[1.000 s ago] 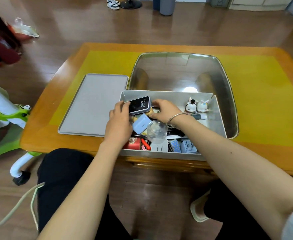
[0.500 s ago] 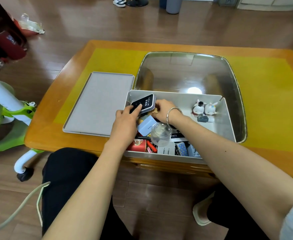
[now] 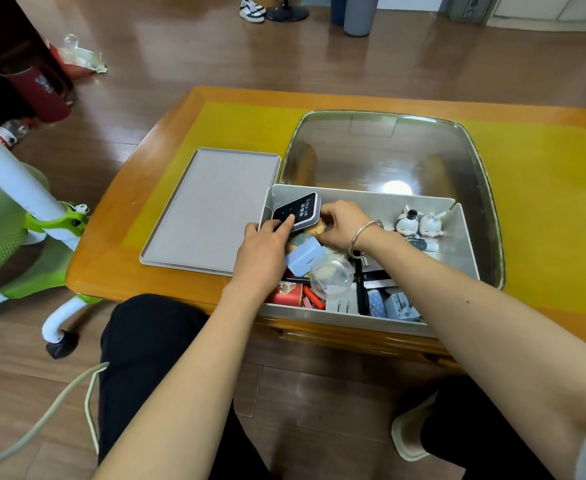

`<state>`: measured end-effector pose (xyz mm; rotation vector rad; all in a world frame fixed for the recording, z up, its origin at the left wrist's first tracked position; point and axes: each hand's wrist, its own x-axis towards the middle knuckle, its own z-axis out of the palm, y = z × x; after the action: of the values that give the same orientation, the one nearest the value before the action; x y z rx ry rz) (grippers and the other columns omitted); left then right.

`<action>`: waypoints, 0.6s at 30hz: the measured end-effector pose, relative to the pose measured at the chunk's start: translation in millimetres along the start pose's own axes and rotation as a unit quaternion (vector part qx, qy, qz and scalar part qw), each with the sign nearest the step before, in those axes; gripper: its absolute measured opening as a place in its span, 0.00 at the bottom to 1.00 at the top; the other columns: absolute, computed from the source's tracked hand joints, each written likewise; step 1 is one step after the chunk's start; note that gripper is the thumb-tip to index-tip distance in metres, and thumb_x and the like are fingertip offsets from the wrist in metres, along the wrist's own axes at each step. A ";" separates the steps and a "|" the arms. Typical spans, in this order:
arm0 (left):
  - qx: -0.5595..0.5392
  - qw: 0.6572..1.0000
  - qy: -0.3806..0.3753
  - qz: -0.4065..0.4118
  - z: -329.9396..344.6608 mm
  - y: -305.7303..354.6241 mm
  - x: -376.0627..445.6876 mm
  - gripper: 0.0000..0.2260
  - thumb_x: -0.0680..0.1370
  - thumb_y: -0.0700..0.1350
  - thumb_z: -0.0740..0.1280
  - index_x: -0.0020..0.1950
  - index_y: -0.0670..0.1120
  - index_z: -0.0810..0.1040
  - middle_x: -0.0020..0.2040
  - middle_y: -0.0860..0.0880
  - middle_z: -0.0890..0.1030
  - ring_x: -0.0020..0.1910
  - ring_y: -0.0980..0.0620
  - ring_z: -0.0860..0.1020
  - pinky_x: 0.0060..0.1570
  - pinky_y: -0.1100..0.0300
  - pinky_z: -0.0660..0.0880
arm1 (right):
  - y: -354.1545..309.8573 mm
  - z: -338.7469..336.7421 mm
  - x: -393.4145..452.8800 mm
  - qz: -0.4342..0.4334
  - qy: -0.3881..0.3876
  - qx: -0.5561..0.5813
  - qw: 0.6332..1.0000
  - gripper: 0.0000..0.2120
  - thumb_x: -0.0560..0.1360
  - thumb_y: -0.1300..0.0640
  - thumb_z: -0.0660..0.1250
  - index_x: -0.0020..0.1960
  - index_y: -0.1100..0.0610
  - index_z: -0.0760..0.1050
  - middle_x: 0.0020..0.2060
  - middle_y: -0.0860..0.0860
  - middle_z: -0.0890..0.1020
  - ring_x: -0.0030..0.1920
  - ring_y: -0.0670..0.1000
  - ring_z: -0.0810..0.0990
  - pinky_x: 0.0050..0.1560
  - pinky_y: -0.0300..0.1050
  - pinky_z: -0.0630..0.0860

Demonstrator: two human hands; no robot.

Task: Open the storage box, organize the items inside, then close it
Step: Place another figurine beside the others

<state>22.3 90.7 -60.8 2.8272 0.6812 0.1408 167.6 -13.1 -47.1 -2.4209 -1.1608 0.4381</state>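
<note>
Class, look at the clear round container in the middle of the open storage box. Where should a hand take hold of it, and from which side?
Grip the clear round container across its curved sides, coming straight down from above. It sits on top of the clutter, with the blue card box close on its left and the storage box walls blocking any sideways reach.

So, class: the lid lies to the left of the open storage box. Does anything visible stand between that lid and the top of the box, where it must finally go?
Yes. Both hands reach into the storage box across its open top: the left hand and the right hand are at the black device in the far left corner. The lid itself carries nothing.
</note>
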 end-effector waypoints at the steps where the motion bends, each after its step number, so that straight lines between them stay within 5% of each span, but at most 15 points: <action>1: -0.004 1.000 0.002 -0.002 -0.4 0.3 -0.3 0.31 0.78 0.36 0.61 0.78 0.50 0.55 0.72 0.45 0.68 0.65 0.41 0.65 0.60 0.51 0.71 | -1.1 -1.0 0.0 -0.012 0.015 -0.003 1.000 0.06 0.67 0.56 0.71 0.40 0.49 0.75 0.35 0.49 0.79 0.39 0.53 0.76 0.42 0.44 0.74; 7: -0.024 1.000 0.014 -0.014 -1.1 1.1 -1.5 0.33 0.77 0.38 0.63 0.79 0.48 0.51 0.70 0.45 0.70 0.62 0.42 0.67 0.54 0.51 0.73 | -2.9 -18.8 -8.0 -0.055 0.098 -0.014 0.994 0.20 0.62 0.60 0.73 0.54 0.54 0.80 0.41 0.54 0.78 0.41 0.52 0.74 0.44 0.45 0.73; 11: -0.014 1.000 0.022 -0.018 -0.8 0.5 -1.7 0.33 0.76 0.35 0.61 0.78 0.49 0.53 0.69 0.46 0.71 0.63 0.42 0.67 0.52 0.50 0.73 | 1.3 -32.9 -25.3 -0.062 0.147 -0.004 0.987 0.20 0.63 0.61 0.73 0.55 0.55 0.80 0.44 0.55 0.77 0.42 0.51 0.74 0.46 0.42 0.71; 18: 0.022 0.999 0.029 -0.016 -2.2 1.3 -2.1 0.29 0.75 0.35 0.60 0.75 0.50 0.61 0.68 0.47 0.74 0.68 0.41 0.63 0.61 0.46 0.62 | 23.9 -53.2 -66.5 -0.007 0.220 0.001 0.976 0.19 0.63 0.61 0.74 0.54 0.57 0.80 0.44 0.56 0.80 0.45 0.56 0.78 0.49 0.43 0.71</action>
<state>20.6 89.1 -58.4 2.8611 0.7515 0.2046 167.1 -91.6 -6.4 -2.3395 -0.9756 -0.1019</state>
